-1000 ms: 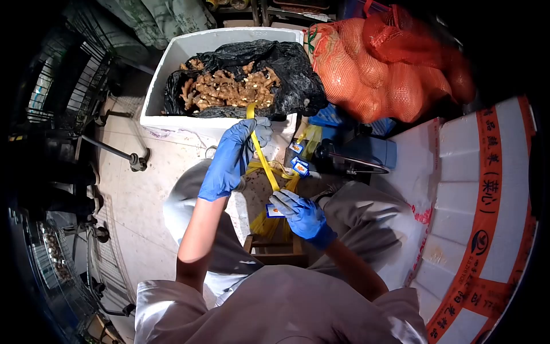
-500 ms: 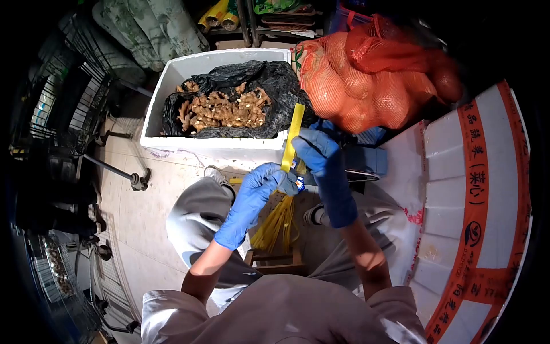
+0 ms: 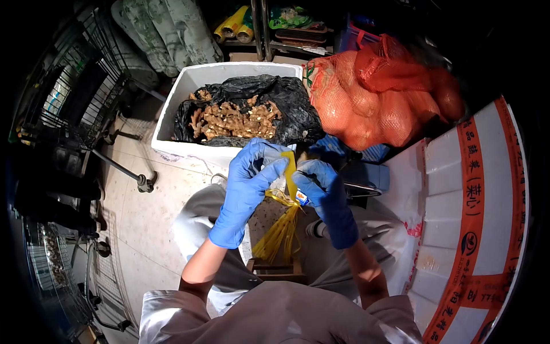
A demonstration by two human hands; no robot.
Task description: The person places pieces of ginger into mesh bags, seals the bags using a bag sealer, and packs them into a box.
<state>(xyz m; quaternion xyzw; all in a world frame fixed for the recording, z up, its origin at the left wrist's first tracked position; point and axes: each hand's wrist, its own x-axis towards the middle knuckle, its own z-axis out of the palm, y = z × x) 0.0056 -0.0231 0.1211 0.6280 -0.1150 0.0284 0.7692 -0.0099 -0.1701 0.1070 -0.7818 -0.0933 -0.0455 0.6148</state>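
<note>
Overall, the white foam container [image 3: 444, 229] banded with printed orange tape [image 3: 473, 189] rises largest, at the person's right. Ahead, bulging red mesh sacks [image 3: 366, 109] sit just beside an open white foam box [image 3: 197, 150], in which a crumpled black plastic bag [image 3: 292, 100] lies around knobbly ginger roots [image 3: 235, 121]. Nearer, the blue-gloved left hand [image 3: 246, 178] has thumb and fingers pinched on a flat yellow strip [image 3: 290, 172], upright between both hands. The blue-gloved right hand [image 3: 326, 195] curls its fingers close beside the strip; whether they clamp it, I cannot tell. Below hangs a bundle of yellow strips [image 3: 278, 234]. Smallest, a blue-and-white label [image 3: 302, 198] shows near the right hand.
</note>
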